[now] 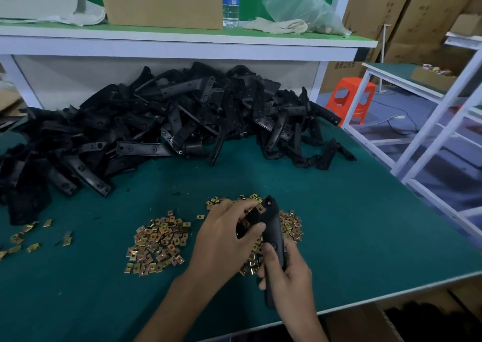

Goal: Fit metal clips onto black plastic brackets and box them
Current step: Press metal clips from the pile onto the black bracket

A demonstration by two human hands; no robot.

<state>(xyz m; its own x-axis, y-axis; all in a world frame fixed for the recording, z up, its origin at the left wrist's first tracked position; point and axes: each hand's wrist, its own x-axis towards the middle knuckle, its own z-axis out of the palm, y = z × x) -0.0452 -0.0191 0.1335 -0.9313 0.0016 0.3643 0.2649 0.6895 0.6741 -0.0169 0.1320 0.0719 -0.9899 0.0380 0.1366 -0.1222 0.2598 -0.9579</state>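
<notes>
I hold one black plastic bracket upright over the green table. My right hand grips its lower stem. My left hand wraps the bracket's upper flange, thumb and fingers pressing on brass-coloured metal clips that sit on the flange edge. A heap of loose metal clips lies just left of my hands, and more clips lie behind the bracket. A big pile of black brackets fills the back of the table.
A few stray clips lie at the left edge. Below the table's near right edge stands a cardboard box holding dark parts. The shelf above carries a cardboard box, a water bottle and a plastic bag. An orange stool stands to the right.
</notes>
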